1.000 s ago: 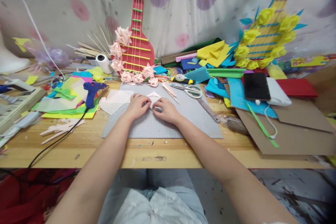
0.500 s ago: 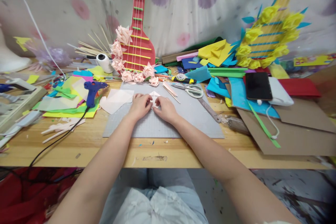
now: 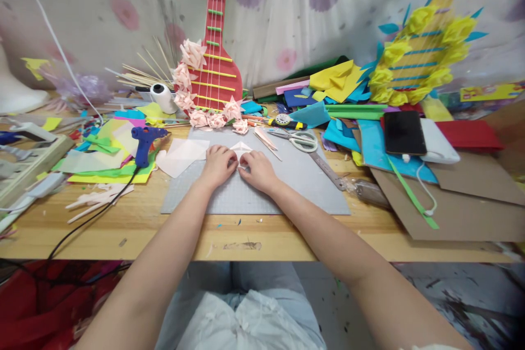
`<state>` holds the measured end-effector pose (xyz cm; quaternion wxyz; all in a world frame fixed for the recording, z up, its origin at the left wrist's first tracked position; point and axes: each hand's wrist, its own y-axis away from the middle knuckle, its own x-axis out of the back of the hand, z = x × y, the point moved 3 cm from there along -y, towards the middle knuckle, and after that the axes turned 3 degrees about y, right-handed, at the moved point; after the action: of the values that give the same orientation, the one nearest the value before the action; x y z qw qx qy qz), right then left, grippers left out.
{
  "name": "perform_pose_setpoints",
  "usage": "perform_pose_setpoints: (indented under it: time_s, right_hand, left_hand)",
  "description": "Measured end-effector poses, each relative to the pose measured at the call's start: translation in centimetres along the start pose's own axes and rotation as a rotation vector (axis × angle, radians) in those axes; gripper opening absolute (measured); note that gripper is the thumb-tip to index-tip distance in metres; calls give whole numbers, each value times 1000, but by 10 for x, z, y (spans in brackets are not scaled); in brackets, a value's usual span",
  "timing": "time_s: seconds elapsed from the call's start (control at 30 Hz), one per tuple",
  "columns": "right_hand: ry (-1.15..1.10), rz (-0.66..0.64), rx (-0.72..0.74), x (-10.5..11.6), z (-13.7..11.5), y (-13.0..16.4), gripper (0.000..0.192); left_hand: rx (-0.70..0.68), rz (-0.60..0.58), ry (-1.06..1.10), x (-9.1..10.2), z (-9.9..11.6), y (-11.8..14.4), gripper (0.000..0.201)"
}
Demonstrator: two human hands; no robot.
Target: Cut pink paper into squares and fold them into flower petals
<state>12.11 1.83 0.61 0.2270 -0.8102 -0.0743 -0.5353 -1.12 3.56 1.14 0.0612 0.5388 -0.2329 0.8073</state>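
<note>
My left hand (image 3: 220,165) and my right hand (image 3: 257,169) meet over the grey cutting mat (image 3: 246,199), fingers curled in and pinching a small piece of pale pink folded paper (image 3: 241,147). Its pointed tip shows beyond my fingers; the rest is hidden. Left of my left hand lies a larger pale pink sheet (image 3: 182,156). Beyond my right hand are thin pale pink strips (image 3: 266,141), scissors (image 3: 304,141) and a metal ruler (image 3: 327,171).
A red paper lute (image 3: 217,79) with pink flowers stands behind the mat, a yellow one (image 3: 418,60) at right. A blue glue gun (image 3: 143,145) stands left, its cord trailing to the front edge. Cardboard (image 3: 447,213) and a phone (image 3: 404,133) lie right.
My hands stay nearly in place with the folded paper between them. Its tip looks slightly wider and flatter than before.
</note>
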Motion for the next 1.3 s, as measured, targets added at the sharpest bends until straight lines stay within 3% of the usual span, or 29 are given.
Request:
perform_pose_setpoints:
  time_s: [0.5,0.87,1.13,1.3]
  right_hand:
    - [-39,-9,-28,-4,8,-3,20]
    - [-49,-7,-31,-4,7,-3,16]
    - [75,-14,-11,1,-4,1,18]
    - [117,-20,-12,3,-8,2,19]
  left_hand:
    - [90,7,17,3,1,11,25]
    - [96,6,10,3,5,13,24]
    - [160,19,13,0,4,10,15]
    - [214,20,-2,-3,1,4,19]
